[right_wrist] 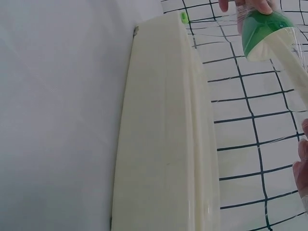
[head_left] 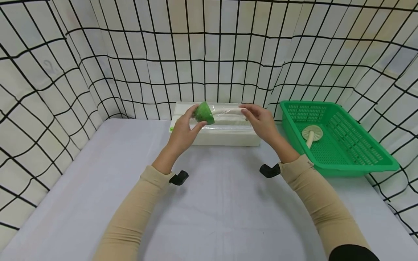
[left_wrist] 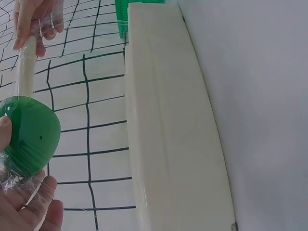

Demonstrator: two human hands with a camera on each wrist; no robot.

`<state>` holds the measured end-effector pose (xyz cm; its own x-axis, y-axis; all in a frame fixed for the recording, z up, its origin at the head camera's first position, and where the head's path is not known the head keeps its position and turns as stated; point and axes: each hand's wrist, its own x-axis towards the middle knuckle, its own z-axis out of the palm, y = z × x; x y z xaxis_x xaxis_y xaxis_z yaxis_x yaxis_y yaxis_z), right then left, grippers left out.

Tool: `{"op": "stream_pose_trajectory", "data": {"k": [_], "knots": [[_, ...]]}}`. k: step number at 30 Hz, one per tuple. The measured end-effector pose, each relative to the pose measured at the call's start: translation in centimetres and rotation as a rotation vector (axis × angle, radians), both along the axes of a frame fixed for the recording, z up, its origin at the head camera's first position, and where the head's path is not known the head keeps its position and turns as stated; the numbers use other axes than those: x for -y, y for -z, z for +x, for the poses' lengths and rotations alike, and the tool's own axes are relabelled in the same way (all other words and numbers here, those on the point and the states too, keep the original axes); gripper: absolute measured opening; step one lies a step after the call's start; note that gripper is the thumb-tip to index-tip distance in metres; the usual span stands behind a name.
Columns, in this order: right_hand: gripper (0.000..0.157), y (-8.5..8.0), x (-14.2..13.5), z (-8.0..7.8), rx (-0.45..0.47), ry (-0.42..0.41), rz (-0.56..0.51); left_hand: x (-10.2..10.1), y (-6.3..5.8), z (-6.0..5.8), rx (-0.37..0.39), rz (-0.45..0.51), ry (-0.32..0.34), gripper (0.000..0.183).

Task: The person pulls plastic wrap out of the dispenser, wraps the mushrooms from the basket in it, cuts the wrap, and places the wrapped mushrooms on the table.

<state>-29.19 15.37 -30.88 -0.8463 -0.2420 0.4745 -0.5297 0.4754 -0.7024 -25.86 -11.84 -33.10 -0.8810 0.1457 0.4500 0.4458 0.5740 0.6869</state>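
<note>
Over the white cling film dispenser (head_left: 225, 138), both hands hold up a toy mushroom with a green cap (head_left: 204, 113) and a long pale stem (left_wrist: 26, 72). Clear cling film (right_wrist: 293, 36) covers cap and stem. My left hand (head_left: 183, 131) grips the cap from the left, thumb on the near side and fingers behind. At the stem's far end, my right hand (head_left: 261, 121) pinches the film-wrapped tip between thumb and fingers. The mushroom lies nearly level, cap to the left. More film is stretched across the dispenser top below it.
A green plastic basket (head_left: 356, 168) stands at the right, holding a pale mushroom (head_left: 312, 133) with its stem toward me. Black wire grid panels (head_left: 220, 59) with white backing enclose the back and sides. A white cloth (head_left: 209, 206) covers the table.
</note>
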Motion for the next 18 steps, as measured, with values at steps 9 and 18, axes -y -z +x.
{"op": "stream_pose_trajectory", "data": {"k": [9,18], "knots": [[0.032,-0.63,-0.15,0.19,0.033,0.018,0.019,-0.18,-0.33,0.18,-0.019,0.013,0.001,0.061],[0.032,-0.98,-0.32,0.44,0.038,0.015,0.027,-0.27,-0.64,0.55,-0.019,0.013,0.001,0.061]]}}
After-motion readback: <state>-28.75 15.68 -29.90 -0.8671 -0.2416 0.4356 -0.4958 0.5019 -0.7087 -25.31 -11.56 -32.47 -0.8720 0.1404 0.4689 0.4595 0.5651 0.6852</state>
